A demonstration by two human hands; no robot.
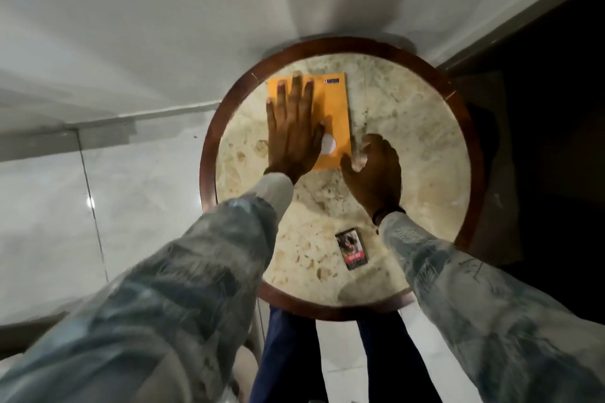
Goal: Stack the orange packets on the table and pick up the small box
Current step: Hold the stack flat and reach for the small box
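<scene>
At far left, pale floor tiles (45,226) and a white wall (131,26) behind. Next, a patterned grey sleeve (183,271) reaching up to the left hand (293,127), laid flat and palm-down with fingers straight and slightly spread, pressing on the orange packets (330,105). Packets lying flat on the far half of a round table (409,127) with a mottled cream stone top and dark wooden rim; how many are stacked under the hand cannot be told; a white round patch near the thumb, a small dark label at the far right corner. Just right of the packets' near edge, right hand (373,170), fingers curled inward, tips blurred at the packets' corner; grip cannot be told. Nearer the body, between both forearms, small box (352,249) lying flat on the stone, untouched. At far right, dark shadowed area
</scene>
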